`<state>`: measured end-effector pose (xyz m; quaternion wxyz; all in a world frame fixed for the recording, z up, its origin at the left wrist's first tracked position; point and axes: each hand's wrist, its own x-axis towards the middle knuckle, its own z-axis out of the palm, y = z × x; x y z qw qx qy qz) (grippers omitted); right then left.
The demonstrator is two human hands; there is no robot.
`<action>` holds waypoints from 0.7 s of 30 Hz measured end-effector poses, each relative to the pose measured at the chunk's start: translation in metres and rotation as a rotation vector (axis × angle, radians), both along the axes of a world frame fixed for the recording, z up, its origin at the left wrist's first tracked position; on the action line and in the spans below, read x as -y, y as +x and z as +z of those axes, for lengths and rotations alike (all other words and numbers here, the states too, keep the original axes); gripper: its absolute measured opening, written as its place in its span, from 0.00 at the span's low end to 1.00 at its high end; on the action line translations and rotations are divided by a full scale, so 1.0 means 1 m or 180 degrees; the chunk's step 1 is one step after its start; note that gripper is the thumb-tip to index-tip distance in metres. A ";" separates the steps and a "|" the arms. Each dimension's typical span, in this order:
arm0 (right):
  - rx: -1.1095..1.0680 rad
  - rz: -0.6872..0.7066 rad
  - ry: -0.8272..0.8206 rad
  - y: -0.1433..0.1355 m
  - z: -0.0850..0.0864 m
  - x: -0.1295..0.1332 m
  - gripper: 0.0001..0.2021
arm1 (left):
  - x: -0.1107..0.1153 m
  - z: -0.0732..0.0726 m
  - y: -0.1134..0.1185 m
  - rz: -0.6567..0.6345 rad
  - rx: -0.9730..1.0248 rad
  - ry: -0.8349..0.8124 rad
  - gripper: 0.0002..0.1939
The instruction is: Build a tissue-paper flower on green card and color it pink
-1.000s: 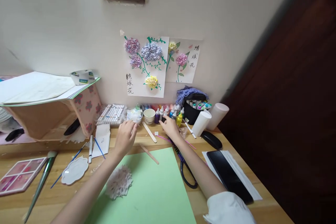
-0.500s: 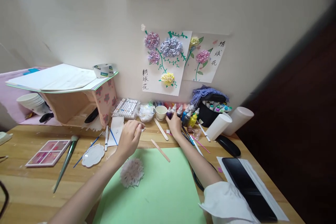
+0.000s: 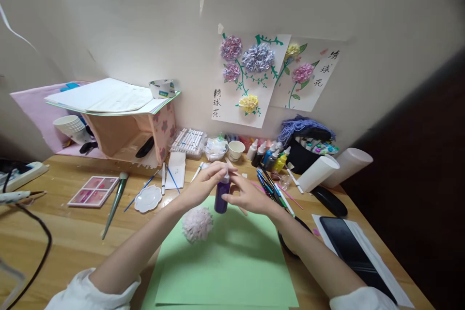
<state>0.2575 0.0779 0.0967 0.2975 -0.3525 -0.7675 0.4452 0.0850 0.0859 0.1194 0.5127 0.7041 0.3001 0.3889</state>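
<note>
A purple paint bottle (image 3: 221, 197) with a pale nozzle cap is held upright over the green paper (image 3: 225, 271). My right hand (image 3: 250, 193) wraps around the bottle's body from the right, its thumb in front. At the top, my left hand (image 3: 207, 183) closes its fingers about the cap; whether the cap is loose, I cannot tell. A pale pink paper pompom flower (image 3: 197, 224) rests on the green paper, just below my left wrist. Behind my hands, a wooden stick is mostly hidden.
Several paint bottles (image 3: 271, 156), a paper cup (image 3: 236, 150) and a marker box (image 3: 189, 142) line the wall. On the left are a palette (image 3: 93, 191), a large brush (image 3: 115, 203) and a white dish (image 3: 147, 198). To the right lie pens (image 3: 274, 189) and a black phone-like slab (image 3: 350, 247).
My right hand has brought the purple bottle from the row by the wall to above the green paper. My left hand has moved right and now grips its cap. The view has shifted left.
</note>
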 end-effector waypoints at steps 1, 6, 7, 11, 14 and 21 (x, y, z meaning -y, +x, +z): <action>-0.0196 0.0226 -0.0195 -0.007 -0.001 0.003 0.18 | 0.004 0.000 -0.005 -0.0010 0.0118 -0.0189 0.18; -0.1462 0.1004 -0.1242 -0.049 -0.011 0.015 0.18 | 0.027 -0.004 -0.033 0.0059 0.0426 -0.1136 0.22; -0.1686 0.1080 -0.1422 -0.058 -0.011 0.017 0.17 | 0.031 -0.003 -0.039 0.0021 0.0451 -0.1233 0.22; -0.1854 0.1301 -0.1570 -0.083 -0.010 0.022 0.17 | 0.045 0.005 -0.056 0.0081 0.0614 -0.1172 0.17; -0.1697 0.1251 -0.1566 -0.094 -0.008 0.025 0.18 | 0.052 0.011 -0.066 0.0347 0.0896 -0.1060 0.17; -0.1465 0.0646 -0.1437 -0.106 -0.002 0.038 0.17 | 0.058 0.017 -0.069 0.0854 0.1309 -0.0837 0.13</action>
